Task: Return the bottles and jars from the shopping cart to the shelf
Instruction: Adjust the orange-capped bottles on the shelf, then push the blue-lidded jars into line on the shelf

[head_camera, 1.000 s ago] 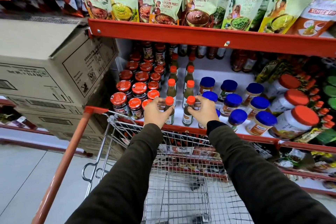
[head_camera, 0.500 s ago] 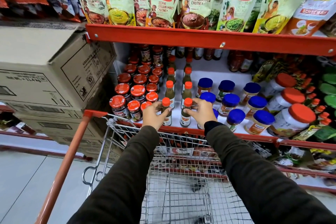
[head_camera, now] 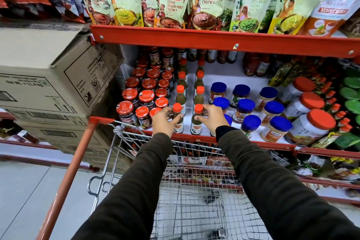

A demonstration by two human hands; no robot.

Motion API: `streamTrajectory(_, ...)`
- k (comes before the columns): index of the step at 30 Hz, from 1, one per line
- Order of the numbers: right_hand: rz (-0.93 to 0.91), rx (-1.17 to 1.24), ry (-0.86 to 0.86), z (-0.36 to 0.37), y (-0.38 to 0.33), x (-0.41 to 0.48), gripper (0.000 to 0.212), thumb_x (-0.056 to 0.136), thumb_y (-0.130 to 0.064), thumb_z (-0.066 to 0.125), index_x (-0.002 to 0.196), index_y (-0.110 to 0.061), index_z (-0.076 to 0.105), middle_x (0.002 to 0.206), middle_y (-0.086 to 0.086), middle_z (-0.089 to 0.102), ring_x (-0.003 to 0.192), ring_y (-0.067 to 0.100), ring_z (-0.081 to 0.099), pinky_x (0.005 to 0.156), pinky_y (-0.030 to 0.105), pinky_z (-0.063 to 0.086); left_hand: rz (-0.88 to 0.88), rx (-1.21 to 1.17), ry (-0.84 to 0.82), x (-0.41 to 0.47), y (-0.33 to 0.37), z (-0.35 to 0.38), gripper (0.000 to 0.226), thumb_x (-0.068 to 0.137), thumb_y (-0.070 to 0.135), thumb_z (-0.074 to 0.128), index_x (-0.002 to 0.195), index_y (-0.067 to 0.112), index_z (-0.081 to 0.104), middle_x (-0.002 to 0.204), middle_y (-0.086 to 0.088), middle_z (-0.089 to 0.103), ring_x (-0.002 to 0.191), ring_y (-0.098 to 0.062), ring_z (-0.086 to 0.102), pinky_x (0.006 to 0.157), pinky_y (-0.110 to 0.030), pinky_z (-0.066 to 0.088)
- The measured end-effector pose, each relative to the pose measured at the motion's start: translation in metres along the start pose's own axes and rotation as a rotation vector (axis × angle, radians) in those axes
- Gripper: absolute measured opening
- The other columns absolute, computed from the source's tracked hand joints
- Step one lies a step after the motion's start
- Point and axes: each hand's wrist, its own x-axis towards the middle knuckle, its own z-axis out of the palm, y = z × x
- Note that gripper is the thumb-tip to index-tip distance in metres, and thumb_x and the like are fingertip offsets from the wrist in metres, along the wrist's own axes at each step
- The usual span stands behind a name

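Note:
Two green sauce bottles with orange caps stand at the front edge of the white shelf (head_camera: 229,76). My left hand (head_camera: 162,121) wraps around the left bottle (head_camera: 177,112). My right hand (head_camera: 211,118) holds the right bottle (head_camera: 197,121) by its neck. Both bottles head two rows of the same green bottles (head_camera: 199,95) running back into the shelf. The wire shopping cart (head_camera: 194,191) sits below my arms; its basket shows only mesh.
Red-lidded jars (head_camera: 147,96) crowd the shelf left of my hands, blue-lidded jars (head_camera: 245,106) right of them, larger orange-lidded jars (head_camera: 309,122) farther right. Stacked cardboard boxes (head_camera: 48,80) stand at the left. Chutney pouches (head_camera: 171,2) line the red shelf above.
The view has drifted slightly. Both hands stay on the two front bottles, which stand at the shelf's front edge as before.

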Motion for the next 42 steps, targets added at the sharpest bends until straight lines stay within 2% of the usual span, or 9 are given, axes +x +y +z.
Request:
streamTrajectory(3,-0.009,-0.023,0.024,0.002,-0.001,-0.004,0.036,0.086,-0.013,0.076,0.12,-0.003,0.068,0.117,0.017,0.073,0.113,0.033,0.066,0.104,0.047,0.05,0.025,-0.005,0.011,-0.005,0.0,0.003,0.032,0.077,0.029,0.082,0.104,0.016,0.07,0.09,0.009,0.067,0.092,-0.017,0.068,0.089,-0.031,0.054)
streamTrajectory(9,-0.061,0.133,0.073,-0.004,0.01,-0.021,0.069,0.082,-0.016,0.08,0.144,-0.02,0.049,0.145,0.007,0.054,0.125,0.024,0.059,0.104,0.044,0.053,-0.016,-0.001,0.087,-0.027,0.0,0.012,0.063,0.084,0.037,0.073,0.138,0.012,0.05,0.134,-0.011,0.057,0.122,-0.025,0.055,0.105,-0.039,0.046)
streamTrajectory(16,-0.14,0.161,0.421,-0.04,0.055,-0.059,0.037,0.092,-0.025,0.069,0.129,-0.022,0.06,0.135,0.005,0.052,0.124,0.023,0.052,0.108,0.044,0.045,-0.041,-0.022,0.286,-0.081,0.014,0.049,0.052,0.089,0.031,0.066,0.135,0.014,0.047,0.129,-0.013,0.047,0.121,-0.028,0.046,0.104,-0.036,0.039)
streamTrajectory(21,0.029,0.206,0.497,-0.071,0.096,-0.084,0.046,0.092,-0.03,0.069,0.134,-0.016,0.057,0.143,0.015,0.04,0.134,0.028,0.04,0.112,0.03,0.029,0.015,-0.142,0.197,-0.114,0.033,0.101,0.034,0.095,0.029,0.06,0.127,0.018,0.053,0.127,-0.008,0.05,0.113,-0.011,0.045,0.098,-0.022,0.032)
streamTrajectory(25,0.197,0.465,0.325,-0.091,0.125,-0.094,0.062,0.1,-0.052,0.047,0.154,-0.027,0.03,0.166,0.006,0.018,0.153,0.023,0.021,0.125,0.047,0.02,-0.088,-0.355,-0.035,-0.134,0.058,0.147,0.042,0.103,0.042,0.037,0.131,0.017,0.057,0.138,-0.004,0.055,0.13,-0.017,0.048,0.109,-0.028,0.034)
streamTrajectory(29,0.264,0.619,0.098,-0.107,0.141,-0.09,0.079,0.093,-0.073,0.026,0.16,-0.035,0.007,0.171,-0.007,0.001,0.158,0.015,0.004,0.128,0.048,0.006,-0.294,-0.521,-0.288,-0.138,0.086,0.184,0.076,0.091,0.073,0.021,0.149,0.029,0.039,0.161,0.003,0.031,0.149,-0.015,0.027,0.121,-0.039,0.018)
streamTrajectory(33,0.303,0.701,0.007,-0.117,0.145,-0.073,0.106,0.073,-0.085,0.023,0.161,-0.028,0.008,0.172,0.001,0.005,0.158,0.019,0.007,0.128,0.052,0.007,-0.499,-0.587,-0.414,-0.137,0.103,0.206,0.101,0.075,0.089,0.011,0.157,0.031,0.01,0.167,0.0,0.005,0.154,-0.021,0.008,0.121,-0.047,0.008)
streamTrajectory(36,0.264,0.758,-0.021,-0.117,0.147,-0.067,0.109,0.071,-0.089,0.026,0.158,-0.023,0.028,0.166,0.007,0.031,0.154,0.022,0.025,0.127,0.051,0.015,-0.5,-0.644,-0.472,-0.137,0.106,0.216,0.112,0.064,0.096,0.011,0.157,0.033,0.008,0.167,-0.002,0.004,0.154,-0.022,0.005,0.121,-0.049,0.005)
streamTrajectory(42,0.298,0.754,-0.095,-0.116,0.159,-0.072,0.128,0.054,-0.105,0.027,0.157,-0.028,0.03,0.165,0.003,0.033,0.154,0.02,0.026,0.127,0.05,0.013,-0.409,-0.649,-0.424,-0.133,0.107,0.224,0.087,0.085,0.079,0.003,0.155,0.032,0.019,0.165,-0.005,0.019,0.153,-0.024,0.015,0.12,-0.047,0.012)
